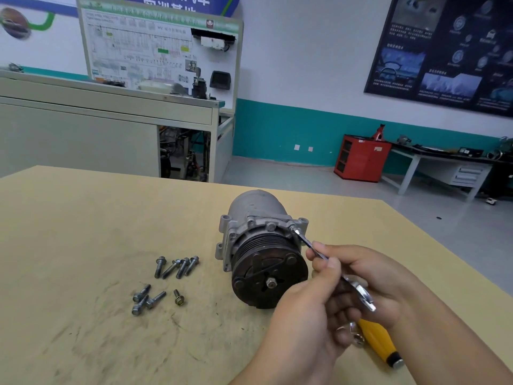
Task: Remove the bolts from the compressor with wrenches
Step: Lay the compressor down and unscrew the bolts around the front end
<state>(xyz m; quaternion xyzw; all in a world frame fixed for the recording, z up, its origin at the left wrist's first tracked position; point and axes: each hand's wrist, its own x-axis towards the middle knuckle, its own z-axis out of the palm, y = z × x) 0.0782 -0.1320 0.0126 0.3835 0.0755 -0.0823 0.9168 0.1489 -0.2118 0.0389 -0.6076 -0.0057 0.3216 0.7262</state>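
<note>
Tabletop (83,218): tan board, with dark scuffs and smears across the near half. Compressor (261,245) lies on its side right of centre, pulley face toward the viewer. Loose bolts lie to its left: a cluster of four (177,266), a nearer cluster of three (145,298), and one short brass-coloured bolt (179,297) just beside those. Yellow-handled tool (379,343) lies at near right, partly hidden.

- Left hand (305,326): bare, with a broad palm and a short thumbnail.
- Right hand (380,276): also bare, with rounded fingertips.
- Left forearm (263,368) and right forearm (449,343): uncovered from each wrist down to the view's lower edge.
- A pale band (341,328) crosses one left finger; whether it is a ring or a glint is unclear.
</note>
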